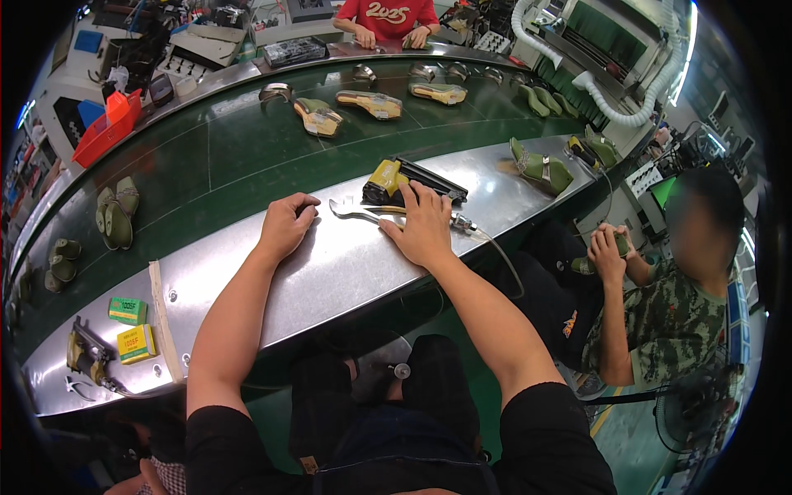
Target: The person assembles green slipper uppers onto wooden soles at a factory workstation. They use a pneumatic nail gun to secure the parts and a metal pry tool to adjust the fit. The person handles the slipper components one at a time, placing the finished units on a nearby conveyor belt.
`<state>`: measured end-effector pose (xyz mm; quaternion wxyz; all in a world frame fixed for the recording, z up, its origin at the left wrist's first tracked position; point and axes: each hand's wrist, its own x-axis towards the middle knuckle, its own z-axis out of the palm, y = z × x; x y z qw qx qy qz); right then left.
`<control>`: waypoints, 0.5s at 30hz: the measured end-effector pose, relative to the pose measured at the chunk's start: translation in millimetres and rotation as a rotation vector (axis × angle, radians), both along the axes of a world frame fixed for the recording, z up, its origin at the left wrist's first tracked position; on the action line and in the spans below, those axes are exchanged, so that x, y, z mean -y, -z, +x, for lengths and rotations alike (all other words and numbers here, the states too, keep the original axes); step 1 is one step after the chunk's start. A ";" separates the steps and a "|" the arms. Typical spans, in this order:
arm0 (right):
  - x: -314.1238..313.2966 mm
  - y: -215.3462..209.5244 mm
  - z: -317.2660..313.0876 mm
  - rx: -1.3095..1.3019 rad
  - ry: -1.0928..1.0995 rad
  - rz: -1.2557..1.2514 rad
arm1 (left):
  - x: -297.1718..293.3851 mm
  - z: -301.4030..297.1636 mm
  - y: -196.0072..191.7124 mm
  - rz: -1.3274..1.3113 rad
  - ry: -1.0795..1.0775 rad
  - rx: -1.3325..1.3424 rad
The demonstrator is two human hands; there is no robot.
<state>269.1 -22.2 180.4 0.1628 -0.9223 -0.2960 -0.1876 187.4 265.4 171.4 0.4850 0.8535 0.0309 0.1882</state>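
My left hand point(287, 226) rests on the metal ledge point(272, 297), its fingers curled in and nothing showing in them. My right hand point(422, 223) lies with fingers spread over a pair of silver-jawed pliers point(351, 209) and against a yellow-and-black air stapler point(386, 179). The stapler lies on its side, partly behind my fingers. Right of that hand, a metal hose fitting point(466, 224) joins an air hose that drops over the ledge's near edge. My hand covers part of the pliers' handles.
Beyond the ledge runs a green conveyor belt point(231, 165) carrying shoes on lasts point(369, 104) and green sandals point(118, 213). Green point(127, 310) and yellow point(136, 344) boxes lie left, near another stapler point(87, 355). At right, a co-worker point(660, 305) holds a green shoe; another person point(388, 21) works opposite.
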 end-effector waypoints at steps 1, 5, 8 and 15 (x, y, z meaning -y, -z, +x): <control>-0.1 0.1 0.1 0.001 -0.001 0.001 | -0.2 -0.1 0.2 -0.002 -0.001 -0.001; 0.2 0.1 0.7 0.007 -0.007 0.006 | 0.2 0.4 0.2 -0.004 -0.003 0.007; 1.5 0.1 1.4 0.003 -0.009 0.012 | 1.8 -0.1 -2.2 -0.012 0.000 -0.002; 1.6 -0.1 0.1 0.017 -0.016 0.020 | 4.7 -3.8 -8.1 -0.022 -0.008 -0.017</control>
